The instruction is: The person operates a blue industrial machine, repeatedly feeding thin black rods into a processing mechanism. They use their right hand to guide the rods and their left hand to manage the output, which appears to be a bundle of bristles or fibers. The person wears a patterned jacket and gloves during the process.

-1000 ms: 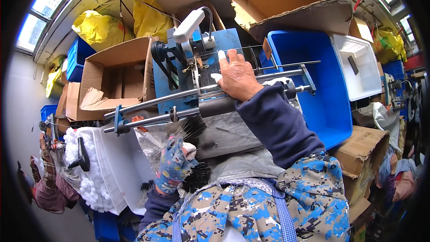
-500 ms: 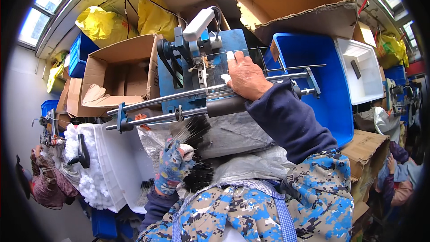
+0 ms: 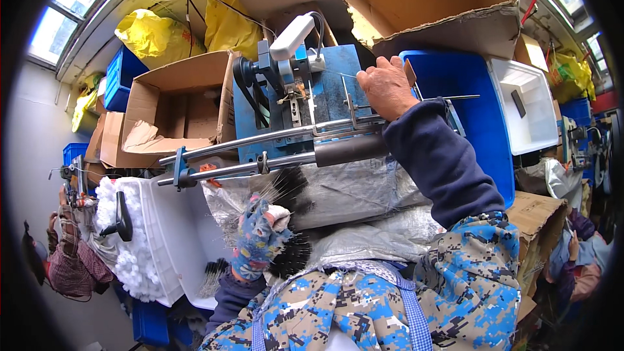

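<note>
- Gripping a black brush [image 3: 290, 221], the gloved left hand [image 3: 258, 240] could snag bristles on the rails [image 3: 273, 149].
- Right hand [image 3: 388, 86] clasps the machine [image 3: 305, 101]; fingers risk pinching.

Left of the blue machine [image 3: 305, 101] lies an open brown cardboard box [image 3: 175, 107] on its side. Above and right of the machine sits a larger brown cardboard box [image 3: 435, 3]. Lower right of it, another brown carton [image 3: 536, 221] shows a small dark mark.
</note>
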`<state>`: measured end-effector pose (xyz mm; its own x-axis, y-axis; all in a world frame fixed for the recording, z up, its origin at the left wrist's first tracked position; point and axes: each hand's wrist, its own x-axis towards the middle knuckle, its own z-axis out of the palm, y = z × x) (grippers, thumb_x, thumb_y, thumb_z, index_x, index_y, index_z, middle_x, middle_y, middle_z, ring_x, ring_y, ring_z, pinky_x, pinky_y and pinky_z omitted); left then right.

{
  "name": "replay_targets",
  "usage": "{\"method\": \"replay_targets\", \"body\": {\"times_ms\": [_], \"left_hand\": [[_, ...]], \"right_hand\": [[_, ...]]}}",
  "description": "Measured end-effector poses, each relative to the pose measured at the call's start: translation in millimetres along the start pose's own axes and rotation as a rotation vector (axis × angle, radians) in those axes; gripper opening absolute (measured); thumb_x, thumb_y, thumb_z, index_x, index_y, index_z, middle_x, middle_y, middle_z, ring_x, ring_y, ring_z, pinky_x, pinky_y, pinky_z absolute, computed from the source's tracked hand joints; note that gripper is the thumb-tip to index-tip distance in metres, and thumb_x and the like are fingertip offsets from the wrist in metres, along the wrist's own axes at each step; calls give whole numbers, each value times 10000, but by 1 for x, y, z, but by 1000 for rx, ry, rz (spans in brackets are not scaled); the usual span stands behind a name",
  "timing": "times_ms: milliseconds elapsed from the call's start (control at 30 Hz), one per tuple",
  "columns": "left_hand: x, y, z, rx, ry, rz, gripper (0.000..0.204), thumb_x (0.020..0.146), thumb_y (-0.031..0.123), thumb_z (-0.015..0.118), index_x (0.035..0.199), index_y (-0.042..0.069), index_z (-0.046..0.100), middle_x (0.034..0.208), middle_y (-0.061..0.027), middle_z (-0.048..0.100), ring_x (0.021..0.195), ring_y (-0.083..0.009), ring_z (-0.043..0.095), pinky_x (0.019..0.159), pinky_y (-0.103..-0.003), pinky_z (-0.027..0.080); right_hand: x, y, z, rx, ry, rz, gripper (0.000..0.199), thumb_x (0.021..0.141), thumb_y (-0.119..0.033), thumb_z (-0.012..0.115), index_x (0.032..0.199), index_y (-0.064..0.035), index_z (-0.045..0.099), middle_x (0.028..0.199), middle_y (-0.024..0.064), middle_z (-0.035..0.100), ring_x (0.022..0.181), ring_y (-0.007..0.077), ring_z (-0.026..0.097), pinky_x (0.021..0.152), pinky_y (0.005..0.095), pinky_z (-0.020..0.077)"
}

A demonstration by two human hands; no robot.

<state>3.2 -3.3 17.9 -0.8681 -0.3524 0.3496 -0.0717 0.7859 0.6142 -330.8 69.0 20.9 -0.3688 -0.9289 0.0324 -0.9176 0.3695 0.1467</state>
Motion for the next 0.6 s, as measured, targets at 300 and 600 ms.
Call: {"method": "replay_targets", "body": {"times_ms": [300, 600], "left_hand": [[-34, -9, 3, -236, 98, -292, 168, 783, 9, 643, 932, 25, 567, 830, -95, 625, 705, -189, 614, 662, -304, 496], [-22, 1, 14, -343, 11, -330, 283, 740, 35, 680, 1007, 73, 595, 909, -119, 613, 768, -261, 611, 745, -339, 487]], "right_hand": [[-131, -49, -53, 641, -84, -357, 384, 599, 25, 645, 971, -52, 586, 837, 66, 575, 827, 244, 518, 729, 374, 357], [-84, -110, -86, 2110, 10, -322, 157, 880, -76, 563, 963, 55, 589, 851, 119, 621, 796, 202, 612, 703, 279, 485]]}}
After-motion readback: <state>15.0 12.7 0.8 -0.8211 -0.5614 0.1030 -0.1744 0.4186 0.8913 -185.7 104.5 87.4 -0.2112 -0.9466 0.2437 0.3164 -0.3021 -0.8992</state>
